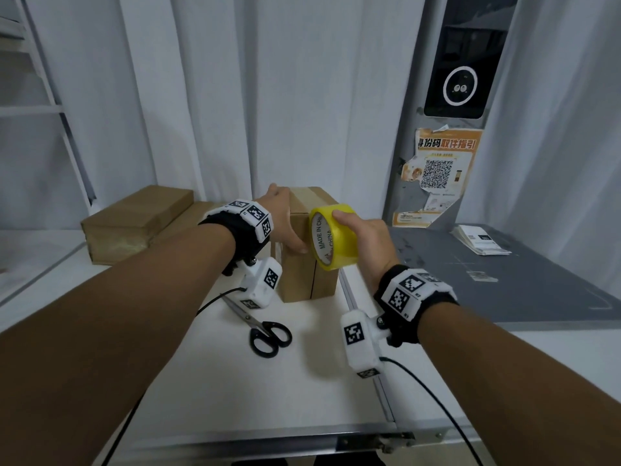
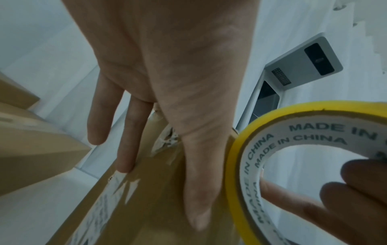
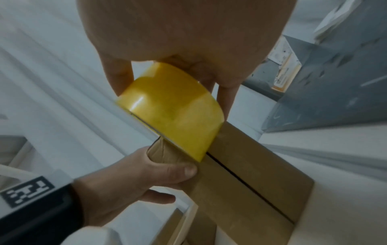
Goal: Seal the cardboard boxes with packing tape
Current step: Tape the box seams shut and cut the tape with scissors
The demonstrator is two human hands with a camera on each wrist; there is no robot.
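Observation:
A small cardboard box [image 1: 299, 277] stands on end in the middle of the white table [image 1: 235, 381]. My left hand [image 1: 285, 223] clasps its upper left edge, thumb pressed on the front face, fingers along the side [image 2: 125, 140]. My right hand [image 1: 366, 243] grips a yellow tape roll [image 1: 332, 237], with fingers inside the core [image 2: 345, 199]. The roll [image 3: 173, 109] touches the box [image 3: 240, 157] at the top of its front face, right over the dark centre seam [image 3: 245, 184]. The left thumb [image 3: 173, 170] lies just beside the roll.
Black-handled scissors [image 1: 265, 331] lie on the table just in front of the box. Two more cardboard boxes [image 1: 134, 220] sit at the back left. A grey mat [image 1: 504, 280] with a stack of paper labels [image 1: 480, 243] covers the right side. White curtains hang behind.

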